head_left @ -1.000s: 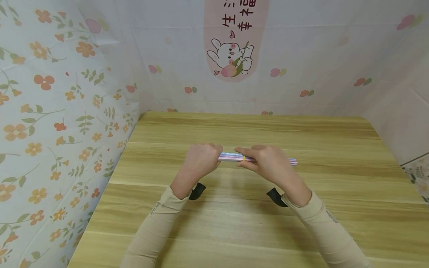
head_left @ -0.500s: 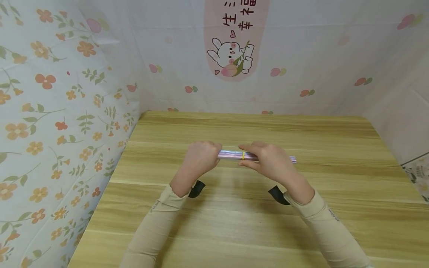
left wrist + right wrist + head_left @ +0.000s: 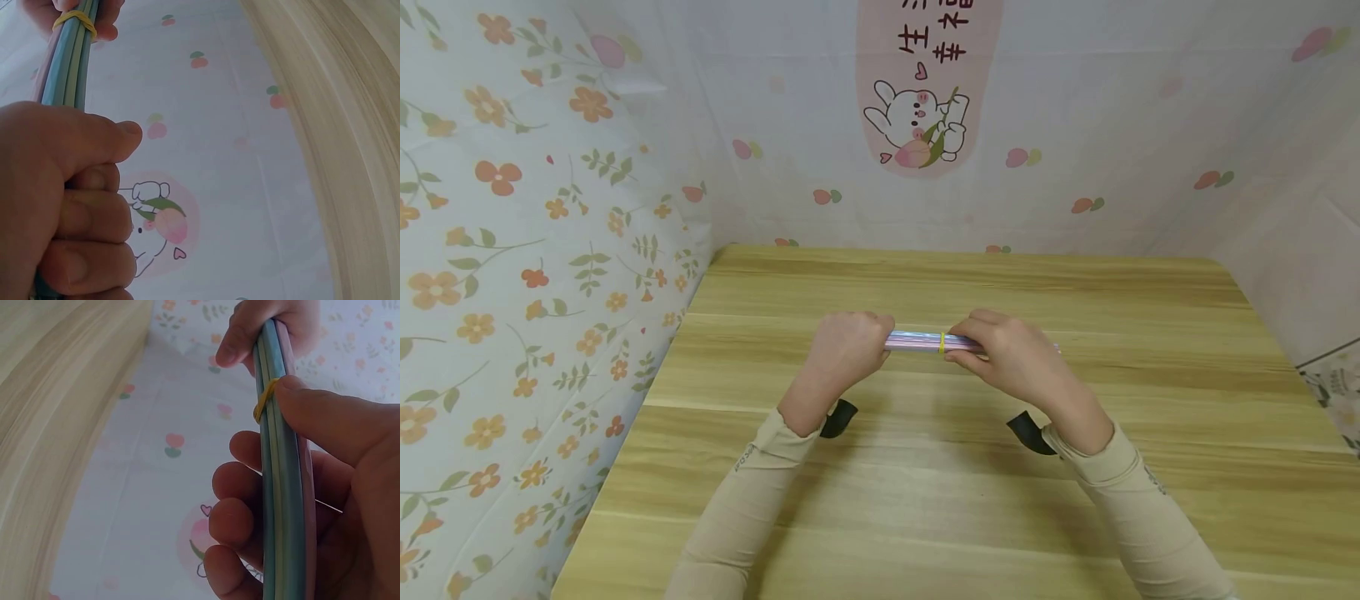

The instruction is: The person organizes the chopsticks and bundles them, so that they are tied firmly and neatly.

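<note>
A bundle of slim pastel pencils (image 3: 913, 340), in blue, pale green, pink and lilac, is held level above the table. Around it runs a yellow rubber band (image 3: 942, 342), seen twisted over the pencils in the left wrist view. My left hand (image 3: 850, 346) grips the bundle's left part, fingers curled round it, covering that end. The right hand (image 3: 1011, 354) holds the other part, its fingers bent round the pencils. In the right wrist view its thumb (image 3: 331, 415) lies along the bundle with the tip beside the band. A bit of the right end shows past this hand.
Under both hands lies a wood-grain table (image 3: 925, 517). A white patterned cloth (image 3: 1112, 125) hangs behind it, and a floral cloth (image 3: 512, 333) hangs at the left. Black curved pieces stick out at the wrists, one by the left sleeve (image 3: 838, 418) and one by the right sleeve (image 3: 1032, 433).
My right hand has slid a little to the right along the bundle, so the rubber band now shows left of its fingertips. Both hands and the bundle sit slightly higher in the head view.
</note>
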The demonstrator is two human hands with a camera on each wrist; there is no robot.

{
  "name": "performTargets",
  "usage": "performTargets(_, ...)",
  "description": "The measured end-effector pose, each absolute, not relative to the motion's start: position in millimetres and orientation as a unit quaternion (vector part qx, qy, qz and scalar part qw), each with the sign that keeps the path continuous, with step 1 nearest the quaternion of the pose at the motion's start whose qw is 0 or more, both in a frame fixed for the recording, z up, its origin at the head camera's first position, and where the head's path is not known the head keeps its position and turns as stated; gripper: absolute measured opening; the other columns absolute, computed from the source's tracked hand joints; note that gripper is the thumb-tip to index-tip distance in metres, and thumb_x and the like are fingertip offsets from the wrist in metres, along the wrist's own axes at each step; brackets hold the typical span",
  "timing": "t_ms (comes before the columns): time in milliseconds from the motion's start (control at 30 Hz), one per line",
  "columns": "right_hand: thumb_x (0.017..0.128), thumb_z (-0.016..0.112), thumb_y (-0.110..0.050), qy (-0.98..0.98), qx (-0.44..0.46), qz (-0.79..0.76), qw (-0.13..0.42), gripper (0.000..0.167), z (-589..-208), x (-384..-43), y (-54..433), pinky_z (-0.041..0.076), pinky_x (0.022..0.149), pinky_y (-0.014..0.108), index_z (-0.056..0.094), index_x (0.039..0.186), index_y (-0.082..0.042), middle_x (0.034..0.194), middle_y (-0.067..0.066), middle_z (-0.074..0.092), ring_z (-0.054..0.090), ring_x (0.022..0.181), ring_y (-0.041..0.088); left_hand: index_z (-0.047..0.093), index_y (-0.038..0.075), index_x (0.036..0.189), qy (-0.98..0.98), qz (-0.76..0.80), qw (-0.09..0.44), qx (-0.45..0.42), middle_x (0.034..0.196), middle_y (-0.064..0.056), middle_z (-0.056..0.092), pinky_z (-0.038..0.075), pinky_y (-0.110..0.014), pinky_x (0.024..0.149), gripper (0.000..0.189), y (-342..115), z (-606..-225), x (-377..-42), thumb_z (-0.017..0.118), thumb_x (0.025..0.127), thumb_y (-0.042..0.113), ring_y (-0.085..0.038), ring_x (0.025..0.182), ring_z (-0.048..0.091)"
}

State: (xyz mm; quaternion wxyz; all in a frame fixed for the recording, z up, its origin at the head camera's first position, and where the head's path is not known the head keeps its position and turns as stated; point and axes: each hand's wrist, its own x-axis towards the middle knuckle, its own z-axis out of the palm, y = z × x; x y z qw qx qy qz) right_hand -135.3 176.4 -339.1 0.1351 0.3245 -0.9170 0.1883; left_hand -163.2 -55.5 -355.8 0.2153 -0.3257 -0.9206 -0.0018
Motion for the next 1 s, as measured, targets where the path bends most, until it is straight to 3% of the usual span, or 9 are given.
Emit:
performTargets(200,0.082,0.074,-0.018,-0.91,0.352,0.152,0.159,0.02,-342,-134,170,0.047,0.056,0.025,0.067,0.091,-0.002,0.078,0.003,0.061,0.054,0.063,0.009,0.049,0.013,0.062,-0.919,-0.004,0.223,-0.326,0.052,0.005,0.031,0.017,-0.023,0.042,0.027,-56,-356,-162,0.068,0.081,0.011,-0.009,0.049,0.02)
performTargets(400,0.083,0.073,-0.017,-0.909,0.358,0.158,0.146,0.02,-343,-133,167,0.044,0.055,0.023,0.067,0.094,-0.001,0.077,0.002,0.059,0.05,0.061,0.008,0.05,0.013,0.062,-0.917,0.0,0.23,-0.327,0.052,0.005,0.033,0.017,-0.023,0.042,0.026,-56,-356,-161,0.068,0.08,0.011,-0.009,0.048,0.021)
performTargets(667,0.083,0.074,-0.024,-0.917,0.333,0.173,0.137,0.028,-346,-132,164,0.045,0.055,0.023,0.069,0.103,-0.005,0.082,0.001,0.066,0.053,0.061,0.006,0.055,0.013,0.065,-0.919,0.016,0.224,-0.325,0.052,0.002,0.048,0.022,-0.023,0.04,0.022,-55,-355,-160,0.071,0.081,0.016,-0.009,0.045,0.027)
performTargets(1000,0.08,0.076,-0.032,-0.924,0.31,0.167,0.147,0.032,-349,-133,158,0.044,0.052,0.024,0.072,0.105,-0.012,0.082,-0.001,0.07,0.055,0.059,0.005,0.058,0.013,0.067,-0.917,0.025,0.228,-0.326,0.054,0.001,0.051,0.026,-0.023,0.039,0.02,-53,-357,-160,0.071,0.081,0.018,-0.009,0.044,0.028)
